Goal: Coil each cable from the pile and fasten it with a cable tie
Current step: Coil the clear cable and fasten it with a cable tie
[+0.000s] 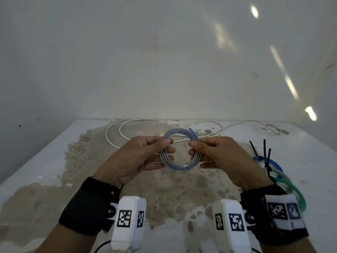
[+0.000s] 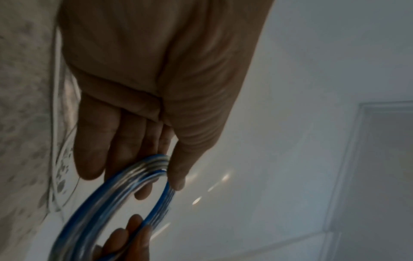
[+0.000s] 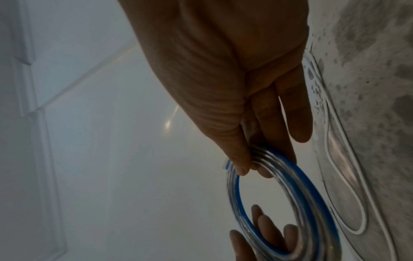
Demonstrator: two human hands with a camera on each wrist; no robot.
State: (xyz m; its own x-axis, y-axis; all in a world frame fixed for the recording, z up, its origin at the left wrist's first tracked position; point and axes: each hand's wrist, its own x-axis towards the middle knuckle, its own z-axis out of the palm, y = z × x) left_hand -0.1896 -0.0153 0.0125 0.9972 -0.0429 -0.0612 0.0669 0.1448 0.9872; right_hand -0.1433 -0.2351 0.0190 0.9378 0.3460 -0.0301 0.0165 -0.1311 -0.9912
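Overhead, the left hand [image 1: 140, 157] and right hand [image 1: 222, 157] pinch opposite sides of a coiled clear-blue cable [image 1: 180, 152] held above the stained table [image 1: 54, 161], white cables [image 1: 116, 137] lying behind. At the left wrist, thumb and fingers [image 2: 93, 150] clamp the coil. The right wrist view shows the same pinch.

No legible text, brand or number anywhere in view; the only signs I can note are black-and-white square coded markers on the white camera housings [image 1: 128, 222] strapped to my wrists, low in the head frame, and they carry no readable characters.
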